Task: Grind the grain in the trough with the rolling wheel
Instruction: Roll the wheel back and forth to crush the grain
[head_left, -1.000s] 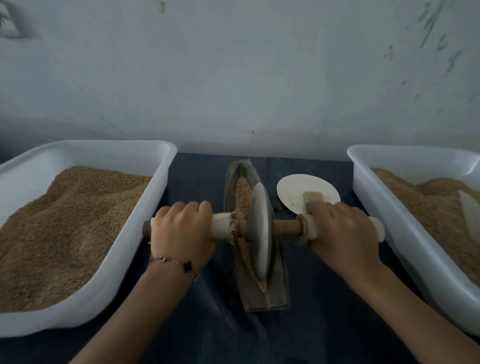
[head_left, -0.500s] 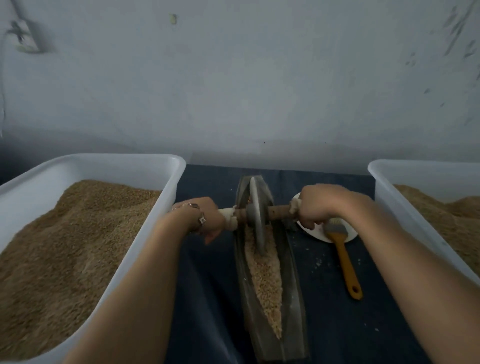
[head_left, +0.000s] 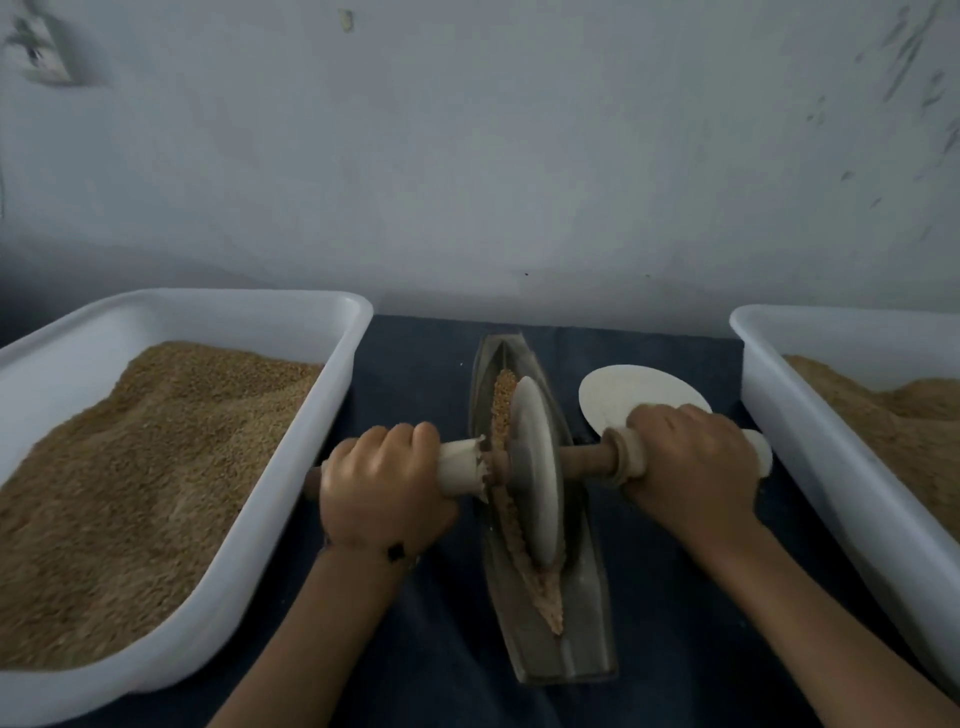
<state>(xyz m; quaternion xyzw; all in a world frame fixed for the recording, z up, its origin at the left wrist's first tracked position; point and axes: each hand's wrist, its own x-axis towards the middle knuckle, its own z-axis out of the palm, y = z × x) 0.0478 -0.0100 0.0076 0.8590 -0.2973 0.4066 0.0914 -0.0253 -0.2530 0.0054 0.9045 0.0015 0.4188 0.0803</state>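
1. While both hands hang onto the axle, the rolling wheel (head_left: 535, 475) sits upright in the trough (head_left: 587, 613), roughly at the middle of its length, tilted a touch so its top edge leans away from the camera.
2. Grain (head_left: 505, 395) lies in the groove along the left side of the wheel, running from the far part of the trough down to a thin tail near the close end. Some of it is hidden behind the disc.
3. Axle-wise, a wooden rod (head_left: 584, 460) goes through the wheel's centre, with pale sleeves on each side.
4. Left hand (head_left: 382, 483): fingers curled right over the left sleeve, knuckles up, gripping it. There's a thin bracelet with a dark charm on that wrist (head_left: 396, 552).
5. Right hand (head_left: 691, 467): same deal, wrapped around the right sleeve, whose pale end pokes out past the hand toward the right bin.
6. Trough itself is a long boat-shaped grey thing, lying lengthwise away from the person on a dark blue cloth (head_left: 431, 374) covering the desk.
7. Just right of the trough is a round white plate (head_left: 634, 392), partly covered by the right hand.
8. Left bin (head_left: 291, 447) is a big white plastic tub heaped with brown grain; the left hand is close to its side wall.
9. Right bin (head_left: 789, 415) is another white tub with a similar brown heap, cut off by the frame edge.
10. Behind everything is a plain pale wall (head_left: 519, 156) with a few scuff marks.
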